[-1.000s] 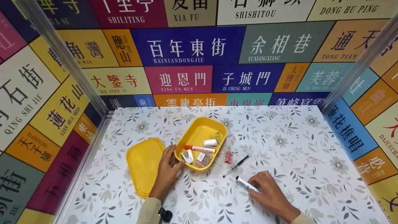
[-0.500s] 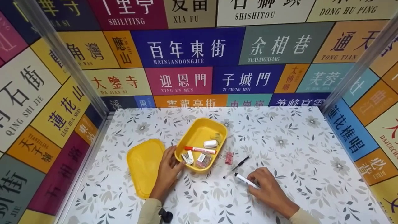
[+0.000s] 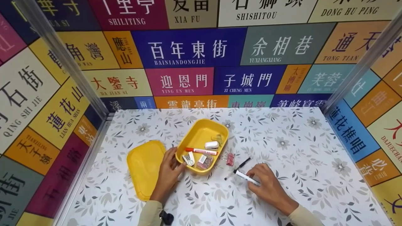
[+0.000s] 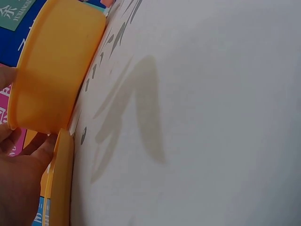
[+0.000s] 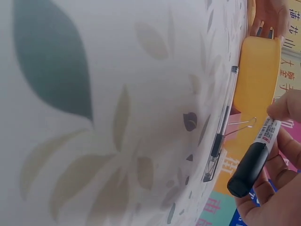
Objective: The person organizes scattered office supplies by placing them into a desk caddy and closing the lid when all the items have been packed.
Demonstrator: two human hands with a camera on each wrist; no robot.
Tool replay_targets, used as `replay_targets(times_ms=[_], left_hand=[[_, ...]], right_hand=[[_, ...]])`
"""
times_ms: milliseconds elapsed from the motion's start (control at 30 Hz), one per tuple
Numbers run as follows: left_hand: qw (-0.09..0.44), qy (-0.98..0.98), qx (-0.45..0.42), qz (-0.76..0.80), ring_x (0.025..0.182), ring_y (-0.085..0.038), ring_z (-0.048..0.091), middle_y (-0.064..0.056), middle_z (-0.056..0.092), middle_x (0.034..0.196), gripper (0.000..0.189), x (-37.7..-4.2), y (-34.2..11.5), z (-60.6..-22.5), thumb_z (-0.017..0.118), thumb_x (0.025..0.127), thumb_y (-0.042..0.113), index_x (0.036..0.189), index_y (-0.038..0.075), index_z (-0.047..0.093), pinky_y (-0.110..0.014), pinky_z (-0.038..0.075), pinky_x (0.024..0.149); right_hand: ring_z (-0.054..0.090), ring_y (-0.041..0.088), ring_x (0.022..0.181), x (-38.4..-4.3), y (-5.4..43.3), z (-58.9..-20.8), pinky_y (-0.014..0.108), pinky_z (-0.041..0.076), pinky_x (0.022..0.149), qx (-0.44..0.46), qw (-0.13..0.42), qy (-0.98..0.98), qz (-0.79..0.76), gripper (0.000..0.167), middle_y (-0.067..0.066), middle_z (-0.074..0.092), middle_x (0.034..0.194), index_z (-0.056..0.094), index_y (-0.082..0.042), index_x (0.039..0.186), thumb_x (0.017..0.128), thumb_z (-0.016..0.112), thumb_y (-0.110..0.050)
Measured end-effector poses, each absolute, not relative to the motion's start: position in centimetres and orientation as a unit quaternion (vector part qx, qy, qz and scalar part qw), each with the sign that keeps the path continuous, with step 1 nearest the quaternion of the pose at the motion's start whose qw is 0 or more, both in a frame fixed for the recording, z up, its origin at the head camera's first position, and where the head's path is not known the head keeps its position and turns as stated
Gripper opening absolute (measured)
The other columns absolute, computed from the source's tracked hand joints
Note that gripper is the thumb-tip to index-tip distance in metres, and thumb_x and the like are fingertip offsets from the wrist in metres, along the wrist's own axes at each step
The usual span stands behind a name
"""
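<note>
My left hand (image 3: 169, 172) holds the near left corner of a yellow box (image 3: 201, 171), its thumb and fingers around the corner. Inside the box lie a red-capped marker (image 3: 201, 151), a small white stapler (image 3: 211, 145), a white clip-like item (image 3: 189, 158) and a clear pack of small pinkish items (image 3: 205, 160). My right hand (image 3: 267, 185) pinches a white marker (image 3: 246, 178) with a black cap, above the table. Just beyond the marker's cap lies a clear pen (image 3: 241, 164) with a black grip. In the right wrist view, the black cap (image 5: 247, 172) points away from my fingers.
A yellow lid (image 3: 146, 169) lies left of the box, partly behind my left forearm. Pink binder clips (image 3: 230, 159) sit right of the box, near the pen. The table (image 3: 282, 135) has a leaf-patterned cover, with lettered panels (image 3: 191, 47) around it.
My right hand has moved up and slightly left with the marker, bringing its black cap closer to the pen. My left hand stays at the box.
</note>
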State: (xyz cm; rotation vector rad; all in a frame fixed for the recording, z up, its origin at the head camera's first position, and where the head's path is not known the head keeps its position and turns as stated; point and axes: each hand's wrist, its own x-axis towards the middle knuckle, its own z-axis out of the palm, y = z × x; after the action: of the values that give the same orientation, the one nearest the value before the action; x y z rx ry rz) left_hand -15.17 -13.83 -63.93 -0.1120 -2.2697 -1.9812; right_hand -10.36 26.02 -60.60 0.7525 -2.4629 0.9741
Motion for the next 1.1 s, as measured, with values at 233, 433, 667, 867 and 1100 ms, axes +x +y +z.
replay_targets(times_ms=[233,433,667,867,1100], left_hand=[[0.060,-0.751,-0.039,-0.656,0.152,-0.041,0.051,-0.015,0.037,0.173,0.074,-15.1,-13.7,-63.7,0.080,0.098,0.007,0.165,0.006,0.048,-0.043,0.043,0.126],[0.058,-0.744,-0.041,-0.664,0.152,-0.042,0.050,-0.019,0.035,0.174,0.075,-15.1,-13.8,-63.9,0.080,0.098,0.006,0.166,0.006,0.047,-0.042,0.043,0.126],[0.059,-0.744,-0.043,-0.664,0.153,-0.042,0.049,-0.019,0.034,0.174,0.075,-15.1,-14.0,-63.9,0.081,0.098,0.007,0.166,0.007,0.047,-0.040,0.043,0.125],[0.064,-0.749,-0.041,-0.658,0.151,-0.042,0.052,-0.016,0.038,0.172,0.073,-15.2,-13.9,-64.0,0.080,0.099,0.005,0.164,0.005,0.048,-0.044,0.044,0.125],[0.064,-0.749,-0.042,-0.658,0.151,-0.040,0.052,-0.013,0.041,0.170,0.071,-15.1,-13.9,-64.0,0.079,0.100,0.005,0.164,0.005,0.049,-0.045,0.043,0.126]], right_hand=[[0.056,0.012,0.103,-10.7,25.8,-60.4,0.019,0.046,0.083,0.261,0.190,-0.876,0.357,0.039,-0.005,0.066,0.096,0.073,-0.016,0.099,0.074,0.084,0.011],[0.056,0.014,0.102,-11.1,25.3,-60.2,0.019,0.046,0.082,0.272,0.192,-0.870,0.363,0.037,-0.004,0.067,0.099,0.073,-0.016,0.098,0.075,0.084,0.011],[0.058,0.017,0.102,-11.9,24.6,-59.8,0.019,0.046,0.089,0.283,0.204,-0.862,0.367,0.037,-0.003,0.068,0.099,0.074,-0.013,0.098,0.072,0.083,0.012],[0.059,0.017,0.105,-12.4,24.1,-59.5,0.022,0.048,0.090,0.289,0.200,-0.859,0.373,0.036,-0.003,0.069,0.100,0.074,-0.014,0.099,0.074,0.083,0.011],[0.057,0.018,0.105,-13.2,23.4,-59.2,0.024,0.047,0.090,0.299,0.202,-0.851,0.382,0.036,-0.002,0.067,0.098,0.074,-0.014,0.100,0.073,0.083,0.010]])
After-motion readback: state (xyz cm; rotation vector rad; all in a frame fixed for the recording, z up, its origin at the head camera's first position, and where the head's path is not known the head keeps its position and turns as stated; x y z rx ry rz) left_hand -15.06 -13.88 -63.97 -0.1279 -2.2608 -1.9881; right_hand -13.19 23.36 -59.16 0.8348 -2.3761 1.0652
